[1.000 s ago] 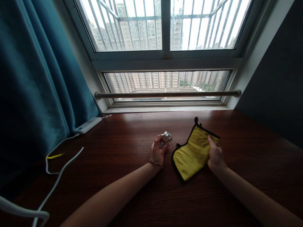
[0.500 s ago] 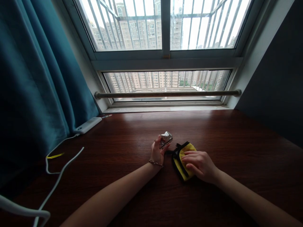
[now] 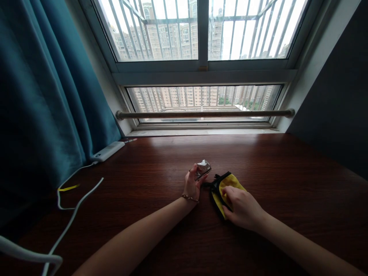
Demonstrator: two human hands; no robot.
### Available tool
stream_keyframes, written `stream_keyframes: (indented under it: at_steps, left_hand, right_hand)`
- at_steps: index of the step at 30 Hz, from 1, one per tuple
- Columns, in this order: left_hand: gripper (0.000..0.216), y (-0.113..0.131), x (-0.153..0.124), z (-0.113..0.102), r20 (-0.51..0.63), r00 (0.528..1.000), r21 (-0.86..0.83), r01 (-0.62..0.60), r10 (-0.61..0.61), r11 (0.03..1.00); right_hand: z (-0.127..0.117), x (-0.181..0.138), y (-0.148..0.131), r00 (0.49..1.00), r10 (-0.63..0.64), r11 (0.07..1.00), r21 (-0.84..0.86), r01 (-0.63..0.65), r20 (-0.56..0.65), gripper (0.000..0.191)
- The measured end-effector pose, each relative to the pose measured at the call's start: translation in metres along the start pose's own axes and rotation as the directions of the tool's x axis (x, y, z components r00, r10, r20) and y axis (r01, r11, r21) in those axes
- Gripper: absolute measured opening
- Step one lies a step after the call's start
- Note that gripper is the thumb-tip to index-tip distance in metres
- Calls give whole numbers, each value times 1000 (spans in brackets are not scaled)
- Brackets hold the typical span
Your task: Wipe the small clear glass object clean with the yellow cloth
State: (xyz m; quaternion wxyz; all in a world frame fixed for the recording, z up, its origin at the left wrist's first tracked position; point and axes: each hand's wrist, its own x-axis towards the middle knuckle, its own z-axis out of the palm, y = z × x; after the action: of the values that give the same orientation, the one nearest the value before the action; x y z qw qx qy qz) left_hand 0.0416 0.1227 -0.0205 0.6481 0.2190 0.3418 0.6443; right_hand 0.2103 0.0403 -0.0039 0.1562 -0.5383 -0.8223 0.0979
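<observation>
My left hand (image 3: 192, 186) is closed around a shiny, silvery foil-like object (image 3: 203, 169), held just above the desk; its exact kind I cannot make out. To the right lies a yellow pouch-like cloth piece (image 3: 230, 182) with black edging and a dark cord at its left end. Over its lower right part, my right hand (image 3: 243, 207) has its fingers bent and its thumb at the near edge, gripping the fabric. Part of the yellow piece is hidden beneath that hand.
Both arms rest over a reddish-brown wooden desk (image 3: 161, 153). At the left, a white power strip (image 3: 108, 151) lies by the blue curtain (image 3: 71, 96), with white cables (image 3: 75, 214) and a yellow strip (image 3: 69, 188) nearby. A metal rail (image 3: 201, 114) crosses the window behind.
My right hand's fingers have gone from lying stretched over the yellow piece to curled, and the hand has drawn slightly nearer. My left hand keeps holding the silvery object in place.
</observation>
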Motion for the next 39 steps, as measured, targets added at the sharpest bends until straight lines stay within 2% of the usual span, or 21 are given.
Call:
stream_keyframes:
  at_steps: [5,10,13,16,18,21,23,24,27,30,35,39]
  left_hand:
    - [31,0,-1,1,1,1000,6,-8,8,1000]
    - [33,0,-1,0,7,1000,17,-13,13,1000]
    - [34,0,-1,0,-10,1000,38,-12,13,999]
    - [35,1,-3,1,-24,1000,56,-2,4,998]
    - [36,1,-4,1,-23,1000,59,4,-2,998]
    - [38,1,-4,1,-23,1000,77,13,-11,997]
    - [39,1,-3,1,-20,1000,92,12,-10,996]
    - [40,1,-3,0,-18,1000,98,11,-9,995]
    - [41,1,-2,0,-7,1000,127,9,-8,992]
    - [43,-1,-3,-1,20,1000,179,-1,-2,984]
    - [54,-3,-5,-2,108,994,301,-31,-2,953]
    - [63,-5,-8,-3,172,983,376,-127,65,918]
  right_hand:
    - [2,3,7,998,37,992,126,-32,-41,16]
    - [-3,2,5,980,-12,940,331,79,-201,14]
    - [-4,-1,0,987,-65,929,353,114,-150,14]
    - [-3,-3,-4,996,-81,949,302,85,-28,10]
    - [-1,-4,-4,996,-87,952,292,87,-14,18]
    - [1,-3,-1,967,-178,945,244,219,-180,30]
    - [5,-1,3,927,-240,958,84,275,-289,34]
    - [8,0,5,922,-253,965,-14,260,-292,39]
    - [20,3,9,974,-181,961,-237,146,-135,65]
    - [28,3,9,996,-89,951,-298,87,6,70]
    - [27,2,6,999,-43,959,-280,49,26,75]
    - [26,2,5,999,-36,968,-250,38,13,75]
